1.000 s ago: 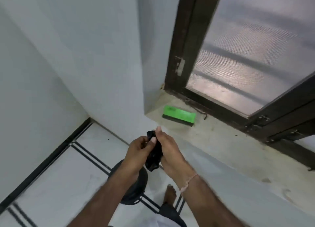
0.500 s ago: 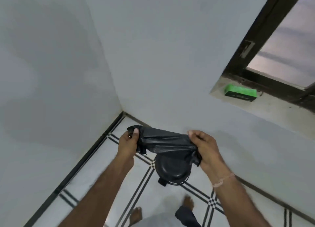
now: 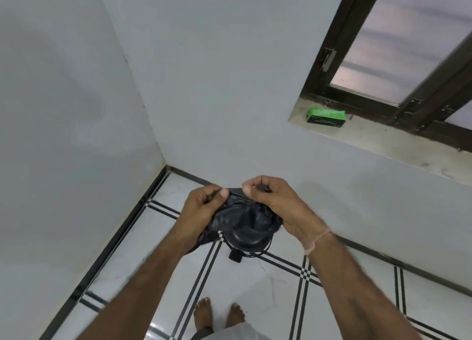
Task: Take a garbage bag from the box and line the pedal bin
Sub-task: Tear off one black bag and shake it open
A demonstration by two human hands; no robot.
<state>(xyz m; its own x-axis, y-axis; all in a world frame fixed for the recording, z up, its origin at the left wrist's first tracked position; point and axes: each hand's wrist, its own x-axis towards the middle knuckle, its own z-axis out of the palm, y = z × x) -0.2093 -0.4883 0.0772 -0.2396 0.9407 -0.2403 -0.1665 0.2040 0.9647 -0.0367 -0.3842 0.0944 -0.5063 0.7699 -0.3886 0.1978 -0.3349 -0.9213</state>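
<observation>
My left hand (image 3: 204, 206) is curled nearly closed, thumb pressed against the side of the forefinger, and between them I pinch the top edge of the black garbage bag (image 3: 240, 213). My right hand (image 3: 273, 199) is curled the same way just beside it, thumb and forefinger nipping the same edge, the other fingers folded in toward the palm. The two thumbs almost meet, with only a short strip of plastic between them. The bag hangs crumpled below my knuckles and bunches under the heel of my right hand.

Both forearms reach forward from the lower corners and converge, wrists bent slightly down, backs of the hands toward me. A thin pinkish thread (image 3: 318, 241) circles my right wrist.

Directly below my hands, partly hidden by the bag, the black pedal bin (image 3: 246, 238) stands on the tiled floor (image 3: 268, 288), its pedal (image 3: 235, 256) pointing toward my bare feet (image 3: 219, 316). The green box (image 3: 325, 114) lies well away, up and to the right of my right hand, on the window ledge (image 3: 383, 140).
</observation>
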